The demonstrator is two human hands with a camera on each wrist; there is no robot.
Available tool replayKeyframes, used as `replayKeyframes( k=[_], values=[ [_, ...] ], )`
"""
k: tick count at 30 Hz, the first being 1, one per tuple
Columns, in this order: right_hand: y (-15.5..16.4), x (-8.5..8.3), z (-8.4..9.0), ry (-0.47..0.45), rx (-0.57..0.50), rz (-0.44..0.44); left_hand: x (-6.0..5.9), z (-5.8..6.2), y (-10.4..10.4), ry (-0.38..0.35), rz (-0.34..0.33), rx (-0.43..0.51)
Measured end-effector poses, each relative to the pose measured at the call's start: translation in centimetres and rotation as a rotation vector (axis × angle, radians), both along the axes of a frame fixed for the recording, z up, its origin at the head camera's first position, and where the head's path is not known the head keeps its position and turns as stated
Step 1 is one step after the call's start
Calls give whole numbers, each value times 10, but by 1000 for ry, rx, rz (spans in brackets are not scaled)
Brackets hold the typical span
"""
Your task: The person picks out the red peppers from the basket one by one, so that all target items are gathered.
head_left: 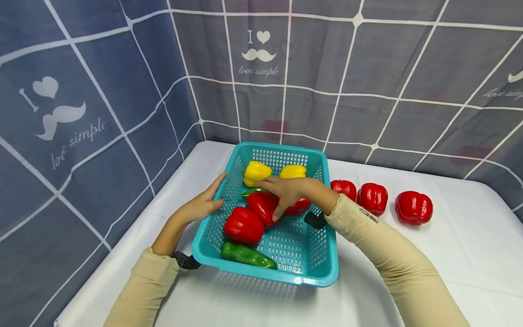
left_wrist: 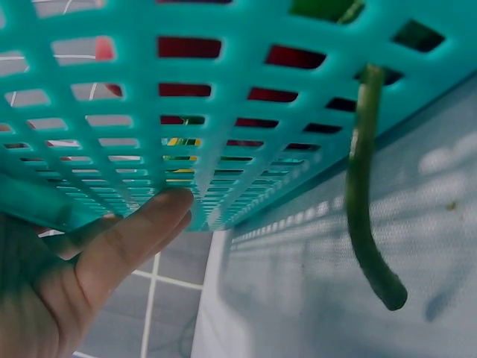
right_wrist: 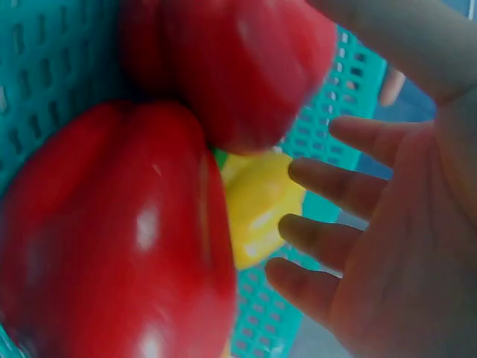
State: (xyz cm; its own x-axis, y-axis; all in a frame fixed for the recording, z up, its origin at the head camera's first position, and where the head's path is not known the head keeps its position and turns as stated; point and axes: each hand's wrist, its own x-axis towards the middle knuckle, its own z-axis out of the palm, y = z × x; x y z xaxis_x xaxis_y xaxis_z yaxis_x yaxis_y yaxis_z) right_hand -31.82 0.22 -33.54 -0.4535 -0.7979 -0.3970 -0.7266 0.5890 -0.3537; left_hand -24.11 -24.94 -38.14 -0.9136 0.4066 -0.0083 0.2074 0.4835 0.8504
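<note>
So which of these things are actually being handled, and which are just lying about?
In hand:
teal basket, steadied by left hand
red peppers in basket, under right hand

Lying about:
three red peppers on table
yellow peppers
green pepper

both arms reach forward in tan sleeves, each with a dark strap at the wrist. the left hand [head_left: 202, 205] lies flat with straight fingers pointing up and away, palm turned inward, the fingers [left_wrist: 141, 231] pressed together. the right hand [head_left: 288, 190] comes in from the right, forearm angled across, palm down. its fingers [right_wrist: 335, 186] are spread and only loosely bent, the thumb held apart from them; the grip closes on nothing.
</note>
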Motion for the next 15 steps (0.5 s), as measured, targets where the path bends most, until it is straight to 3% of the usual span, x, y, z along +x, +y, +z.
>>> replayKeyframes(
  k=[6,15],
  values=[
    [-2,3,-7,-24,76,1,0,0,2,0,-4,0],
    [-9,5,-12,31,66,1,-1,0,0,-25,-10,24]
  ],
)
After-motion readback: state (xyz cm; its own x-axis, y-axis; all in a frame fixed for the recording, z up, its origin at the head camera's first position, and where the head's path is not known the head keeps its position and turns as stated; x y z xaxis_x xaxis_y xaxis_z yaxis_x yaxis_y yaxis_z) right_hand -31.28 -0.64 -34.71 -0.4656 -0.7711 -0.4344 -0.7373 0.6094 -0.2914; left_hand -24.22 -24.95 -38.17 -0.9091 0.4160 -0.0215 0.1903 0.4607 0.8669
